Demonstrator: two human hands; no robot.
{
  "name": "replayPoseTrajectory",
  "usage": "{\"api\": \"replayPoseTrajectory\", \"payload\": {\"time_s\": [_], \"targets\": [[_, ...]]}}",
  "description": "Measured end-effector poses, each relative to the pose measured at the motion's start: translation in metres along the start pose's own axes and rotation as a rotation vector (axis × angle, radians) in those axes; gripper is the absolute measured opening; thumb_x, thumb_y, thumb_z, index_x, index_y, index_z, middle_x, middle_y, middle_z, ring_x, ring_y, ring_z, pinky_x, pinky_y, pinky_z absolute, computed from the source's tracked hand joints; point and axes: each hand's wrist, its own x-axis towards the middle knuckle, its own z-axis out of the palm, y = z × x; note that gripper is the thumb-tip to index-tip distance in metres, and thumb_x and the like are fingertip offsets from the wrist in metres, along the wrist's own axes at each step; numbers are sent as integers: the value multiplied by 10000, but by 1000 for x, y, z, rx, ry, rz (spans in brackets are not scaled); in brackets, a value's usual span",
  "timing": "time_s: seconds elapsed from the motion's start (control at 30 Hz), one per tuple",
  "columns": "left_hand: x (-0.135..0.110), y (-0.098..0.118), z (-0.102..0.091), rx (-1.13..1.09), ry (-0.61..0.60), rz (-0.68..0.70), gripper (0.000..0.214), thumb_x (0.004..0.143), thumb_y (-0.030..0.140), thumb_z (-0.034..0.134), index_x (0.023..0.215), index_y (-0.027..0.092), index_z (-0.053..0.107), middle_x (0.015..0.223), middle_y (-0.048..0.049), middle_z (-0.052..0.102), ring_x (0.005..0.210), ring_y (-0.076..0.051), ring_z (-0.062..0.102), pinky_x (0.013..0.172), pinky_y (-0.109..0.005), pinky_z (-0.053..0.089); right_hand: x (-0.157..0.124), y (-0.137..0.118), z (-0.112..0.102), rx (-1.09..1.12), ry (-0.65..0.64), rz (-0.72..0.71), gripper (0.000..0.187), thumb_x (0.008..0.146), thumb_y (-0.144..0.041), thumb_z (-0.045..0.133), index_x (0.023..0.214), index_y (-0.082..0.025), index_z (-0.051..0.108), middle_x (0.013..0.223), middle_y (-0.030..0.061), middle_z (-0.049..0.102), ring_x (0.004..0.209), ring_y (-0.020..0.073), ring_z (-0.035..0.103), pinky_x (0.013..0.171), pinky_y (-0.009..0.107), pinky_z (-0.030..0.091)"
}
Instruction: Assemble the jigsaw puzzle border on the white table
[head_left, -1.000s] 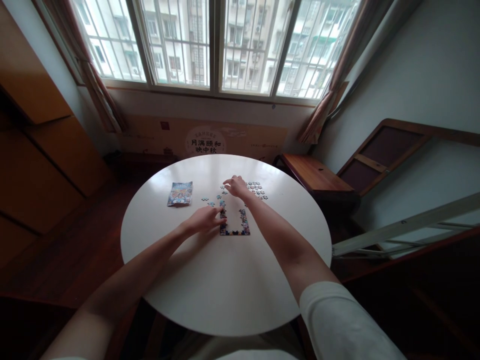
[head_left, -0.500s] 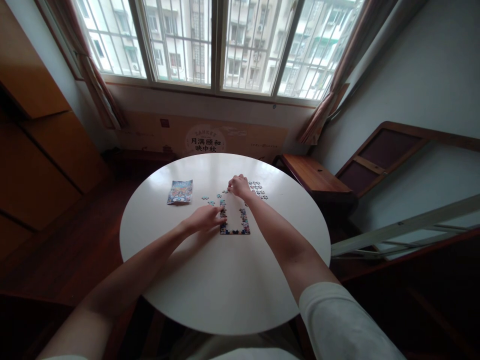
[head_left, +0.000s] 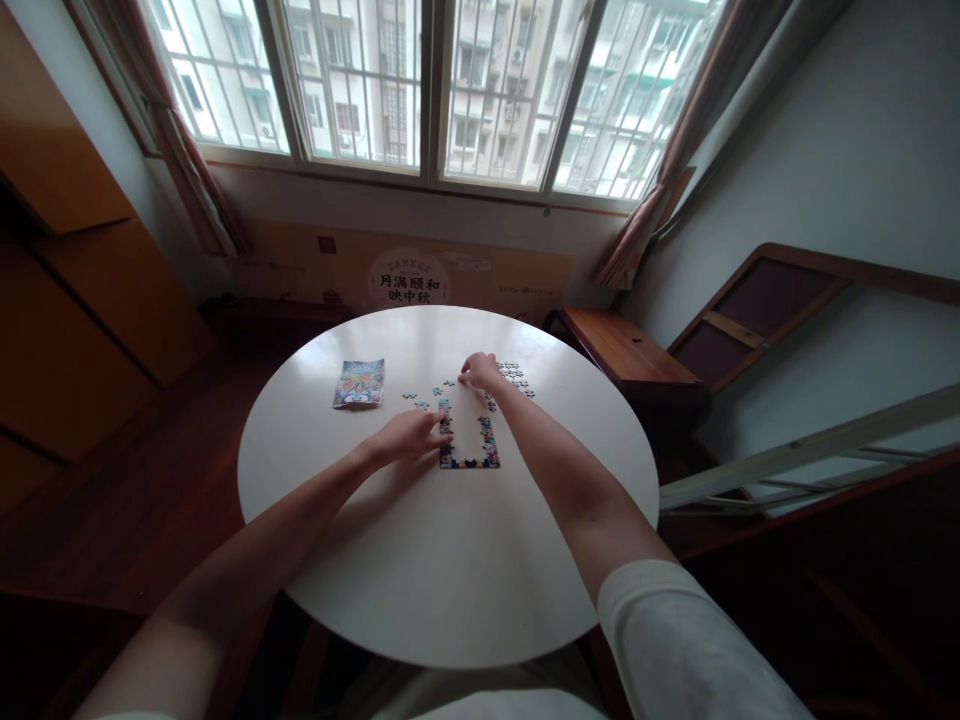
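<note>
A partly built jigsaw puzzle (head_left: 471, 463) lies on the white round table, its left, right and near borders joined in a U around bare tabletop. My left hand (head_left: 409, 435) rests at its left border, thumb and fingers apart, the fingertips touching the pieces there. Beyond the frame's open far end, my right hand (head_left: 480, 370) is pinched low over the table, its fingertips on what looks like a small puzzle piece, mostly hidden. Loose puzzle pieces (head_left: 423, 406) lie left of the frame, with one loose piece (head_left: 449, 383) just left of my right fingertips.
Several loose pieces (head_left: 513, 370) are laid out in rows past my right hand, partly covered by it. A colourful printed packet (head_left: 358, 384) lies on the table (head_left: 465, 570) at the left. A wooden bench (head_left: 630, 345) stands behind the table at the right.
My right hand has shifted slightly, its pinched fingertips now showing more clearly, with a loose piece visible beside them. My left hand stays at the puzzle's left border.
</note>
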Motion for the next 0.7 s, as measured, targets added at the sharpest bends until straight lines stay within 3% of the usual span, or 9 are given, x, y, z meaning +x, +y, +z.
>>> {"api": "replayPoseTrajectory", "payload": {"time_s": [0.17, 0.3, 0.43, 0.57, 0.7], "targets": [[0, 1, -1, -24, -17, -5, 372, 852, 494, 507, 1002, 186, 652, 612, -20, 628, 570, -176, 580, 528, -242, 325, -18, -3, -3, 326, 11, -208, 166, 769, -151, 677, 931, -131, 706, 896, 88, 703, 796, 153, 621, 746, 276, 485], [2, -1, 1, -44, -1, -54, 495, 843, 524, 514, 1177, 172, 612, 681, -31, 664, 601, -180, 592, 550, -243, 347, -46, 3, -7, 611, 96, -323, 111, 744, -207, 697, 837, -149, 717, 819, 58, 716, 766, 145, 648, 734, 272, 503], [7, -3, 6, -124, 53, -41, 659, 848, 521, 504, 1381, 137, 462, 655, -4, 645, 592, -160, 573, 564, -230, 352, -81, 24, -10, 838, 63, -191, 256, 632, -361, 786, 727, -137, 705, 620, 45, 670, 573, 136, 595, 575, 272, 495], [11, 1, 13, -184, 143, 21, 556, 863, 468, 480, 1323, 161, 532, 560, 47, 541, 539, -124, 494, 544, -219, 321, -109, 43, -6, 1131, 16, 6, 333, 555, -374, 837, 757, -146, 704, 626, 32, 666, 561, 110, 579, 571, 255, 498], [12, 3, 20, -227, 189, 68, 485, 856, 449, 489, 1238, 171, 600, 505, 81, 418, 494, -98, 399, 529, -215, 286, -125, 49, 0, 1287, -9, 79, 339, 534, -346, 859, 770, -149, 716, 684, 40, 680, 601, 109, 600, 618, 262, 522]]}}
